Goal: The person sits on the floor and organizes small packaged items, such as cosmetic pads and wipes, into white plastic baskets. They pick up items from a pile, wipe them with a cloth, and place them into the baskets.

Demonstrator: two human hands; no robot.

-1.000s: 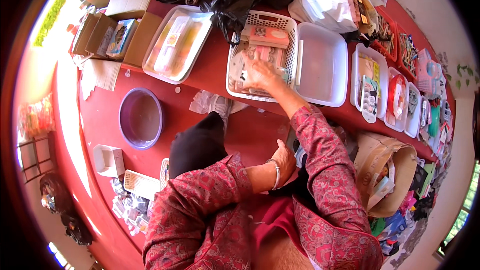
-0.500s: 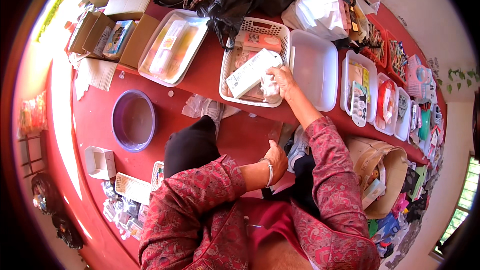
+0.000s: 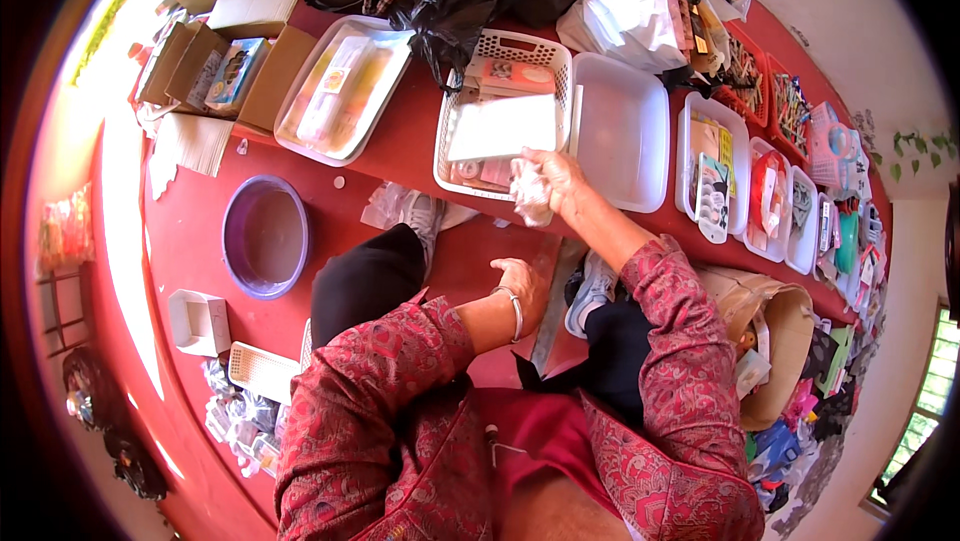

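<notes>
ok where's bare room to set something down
Red surface lies bare between the white tray and perforated basket, and left of the purple basin, above the open white box. The translucent tub beside the basket looks empty. Far right is crowded with small tubs.

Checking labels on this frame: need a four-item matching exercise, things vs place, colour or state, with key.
1. right hand
2. left hand
3. basin
4. flat white box

A. purple and round
B. over the perforated basket
C. holding a crumpled pale wad
D. bangle on its wrist

Pairs: 1-C, 2-D, 3-A, 4-B
</notes>
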